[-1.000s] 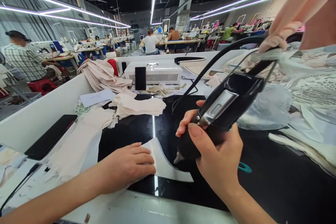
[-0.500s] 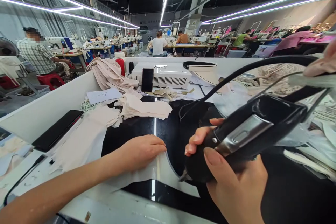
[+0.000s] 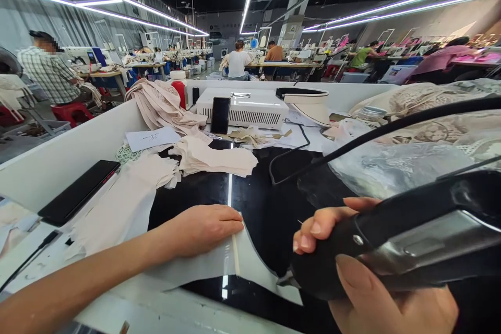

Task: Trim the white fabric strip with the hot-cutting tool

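Observation:
My left hand point(image 3: 209, 227) lies on a sheer white fabric piece point(image 3: 254, 269), fingers drawn together and closed at its upper edge. From under the fingertips a narrow cream strip point(image 3: 236, 253) runs down across the piece. My right hand point(image 3: 376, 271) is wrapped round a thick black corded hand tool point(image 3: 395, 235) with a silver plate on its side. Its small metal tip point(image 3: 287, 279) is at the fabric's right curved edge; whether it touches, I cannot tell. The fabric rests partly on the glossy black work surface point(image 3: 270, 198).
Stacked pale fabric pieces point(image 3: 217, 156) lie left of centre, near a black phone-like device point(image 3: 80, 190). Behind stand a phone point(image 3: 220, 115) and a white slotted box point(image 3: 242, 109). The tool's black cable point(image 3: 368, 133) arcs over plastic bags point(image 3: 399, 164) at right. Co-workers sit farther off.
The tool has swung to the right and looks larger, its tip shifted slightly right along the fabric edge. A hand at the upper right by the cable is out of view. My left hand barely moved.

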`<state>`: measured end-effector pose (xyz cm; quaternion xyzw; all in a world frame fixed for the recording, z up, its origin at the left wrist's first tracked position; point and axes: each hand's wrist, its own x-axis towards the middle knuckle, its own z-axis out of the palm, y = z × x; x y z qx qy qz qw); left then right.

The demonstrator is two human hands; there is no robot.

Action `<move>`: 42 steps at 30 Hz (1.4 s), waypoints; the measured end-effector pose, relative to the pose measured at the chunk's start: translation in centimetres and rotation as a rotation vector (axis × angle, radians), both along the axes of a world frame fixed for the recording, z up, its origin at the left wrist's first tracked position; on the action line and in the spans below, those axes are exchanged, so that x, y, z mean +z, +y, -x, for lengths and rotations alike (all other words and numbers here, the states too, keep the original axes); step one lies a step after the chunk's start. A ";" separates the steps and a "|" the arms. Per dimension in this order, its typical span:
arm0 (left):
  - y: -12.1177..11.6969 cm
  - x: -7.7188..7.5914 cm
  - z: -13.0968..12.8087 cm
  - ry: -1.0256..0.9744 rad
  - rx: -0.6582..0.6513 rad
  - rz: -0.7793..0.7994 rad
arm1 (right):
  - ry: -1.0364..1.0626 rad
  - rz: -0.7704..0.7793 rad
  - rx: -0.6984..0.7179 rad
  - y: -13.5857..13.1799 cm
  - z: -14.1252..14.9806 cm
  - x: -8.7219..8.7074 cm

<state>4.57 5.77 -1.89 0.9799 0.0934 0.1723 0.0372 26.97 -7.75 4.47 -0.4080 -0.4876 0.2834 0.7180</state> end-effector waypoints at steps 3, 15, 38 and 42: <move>0.0 0.0 0.2 0.009 0.004 0.004 | 0.037 -0.017 -0.050 -0.1 0.3 0.1; -0.5 -0.4 -0.2 -0.024 -0.019 0.031 | 0.102 -0.032 -0.068 1.0 -0.1 0.7; -1.3 -0.3 -0.3 -0.067 0.017 0.095 | 0.125 -0.177 -0.130 9.2 3.2 0.3; -1.3 0.0 -0.2 -0.060 0.014 0.104 | 0.148 -0.178 -0.130 9.1 3.2 0.3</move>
